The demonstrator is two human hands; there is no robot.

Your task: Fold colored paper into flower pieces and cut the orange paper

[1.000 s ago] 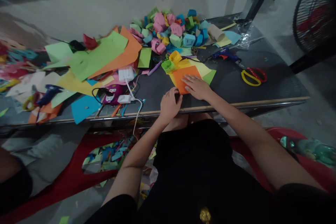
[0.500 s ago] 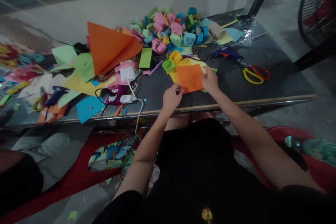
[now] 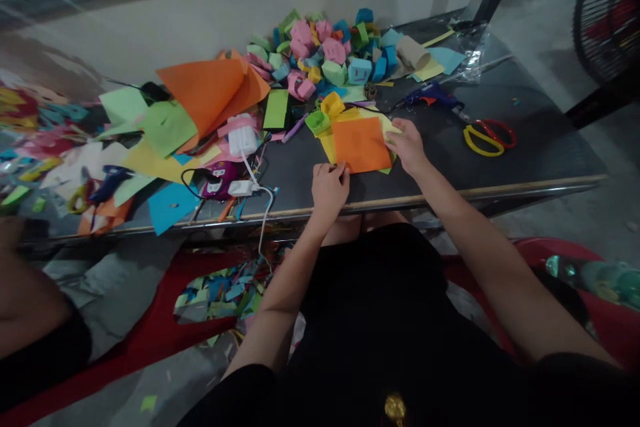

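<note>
A square orange sheet of paper [image 3: 361, 145] lies near the table's front edge, on top of yellow and green sheets. My left hand [image 3: 330, 192] is at its lower left corner, fingers bent, with thumb and index finger closed on the corner. Beside the right edge, my right hand [image 3: 407, 145] has its fingers apart, their tips by the orange edge and a pale yellow sheet [image 3: 388, 124] under it. A yellow folded paper piece [image 3: 333, 105] and a green one [image 3: 318, 123] sit just behind the orange sheet.
Scissors [image 3: 484, 139] and a blue glue gun [image 3: 434, 97] lie to the right. A heap of folded paper pieces [image 3: 334, 51] rests against the wall. On the left are a purple power strip [image 3: 220, 181], a white charger [image 3: 243, 139] and loose coloured sheets. Another person's arm [image 3: 30, 287] is at far left.
The orange sheet now lies flatter. My right hand has spread its fingers and shifted slightly right. At left, the large orange paper has sagged, and another person's arm has come further into view.
</note>
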